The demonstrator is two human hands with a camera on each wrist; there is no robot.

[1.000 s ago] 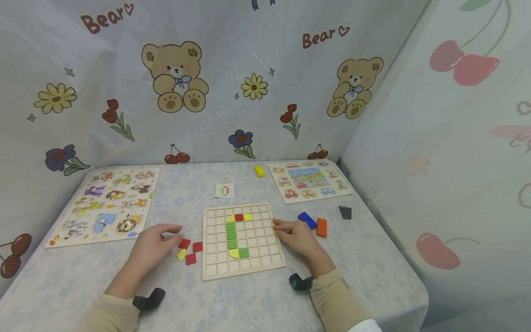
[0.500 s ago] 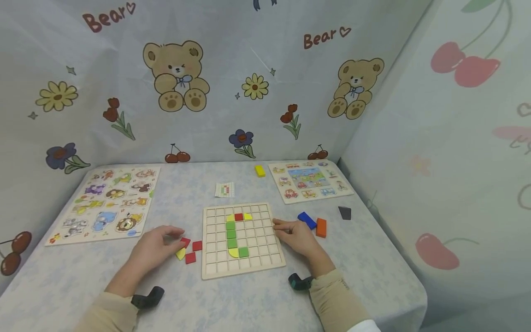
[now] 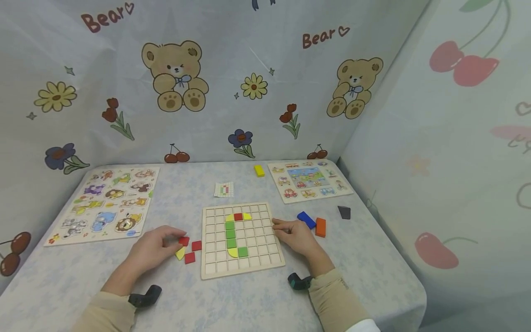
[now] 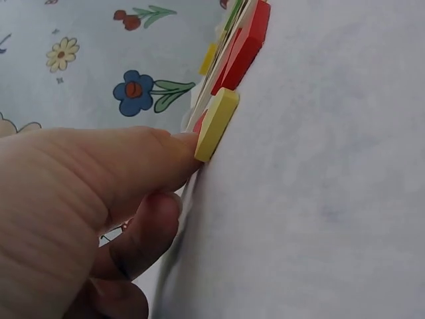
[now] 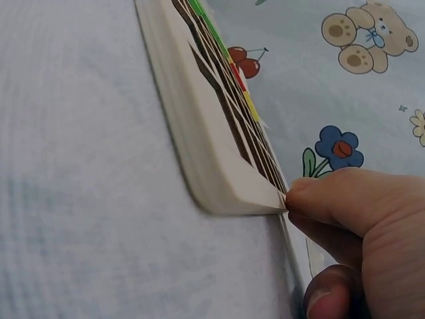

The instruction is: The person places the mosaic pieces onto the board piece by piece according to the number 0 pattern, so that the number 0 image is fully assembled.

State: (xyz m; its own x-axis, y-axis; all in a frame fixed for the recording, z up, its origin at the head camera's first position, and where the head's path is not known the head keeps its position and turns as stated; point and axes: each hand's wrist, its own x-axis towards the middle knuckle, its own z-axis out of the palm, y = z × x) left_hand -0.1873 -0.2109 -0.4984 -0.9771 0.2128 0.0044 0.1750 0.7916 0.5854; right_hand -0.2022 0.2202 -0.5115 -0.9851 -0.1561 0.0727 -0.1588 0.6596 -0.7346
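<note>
The wooden grid board (image 3: 257, 240) lies mid-table with green, yellow and red pieces set in its cells. Left of it, my left hand (image 3: 151, 249) pinches a red square tile (image 3: 184, 240) between thumb and index finger. A yellow rounded piece (image 4: 218, 125) sits right by the thumb tip in the left wrist view and partly hides that tile. Two more red tiles (image 3: 190, 257) lie between this hand and the board. My right hand (image 3: 296, 235) grips the board's right edge with thumb and fingertips; in the right wrist view the thumb is at the rim (image 5: 255, 203).
A small pattern card (image 3: 224, 190) lies behind the board. An animal puzzle (image 3: 103, 203) is at left, a vehicle puzzle (image 3: 310, 181) at back right. Blue (image 3: 306, 220), orange (image 3: 321, 227) and yellow (image 3: 259, 171) blocks and a dark piece (image 3: 344, 212) lie about.
My left hand has moved slightly right and down over the red tile, and its thumb and index finger have closed on it. My right hand stays at the board's edge.
</note>
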